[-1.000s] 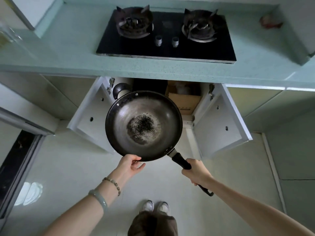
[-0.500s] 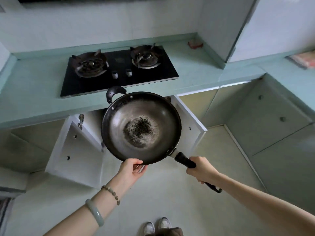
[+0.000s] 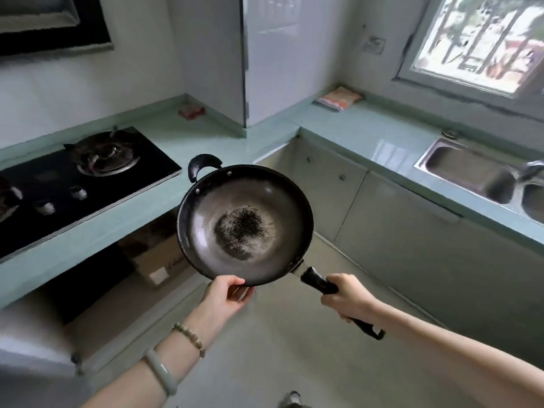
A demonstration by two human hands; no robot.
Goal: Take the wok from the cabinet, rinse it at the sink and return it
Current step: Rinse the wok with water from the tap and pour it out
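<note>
A dark round wok (image 3: 244, 225) with a burnt black patch in its middle hangs level over the floor, in front of the corner of the counters. My left hand (image 3: 225, 298) pinches its near rim. My right hand (image 3: 346, 295) is wrapped around its long black handle. A small loop handle sticks out at the wok's far side. The open cabinet (image 3: 117, 269) under the stove lies to the left, with a cardboard box inside. The steel sink (image 3: 468, 172) is set in the counter at the far right, under the window.
A black gas stove (image 3: 88, 169) sits on the pale green counter (image 3: 359, 128) at left. A folded cloth (image 3: 338, 98) lies on the counter near the window. A white cabinet door (image 3: 38, 343) stands open at lower left. Closed cabinet fronts run below the sink.
The view has swung right from the stove and open cabinet toward the corner and sink. The wok stays held in both hands the same way, now away from the cabinet.
</note>
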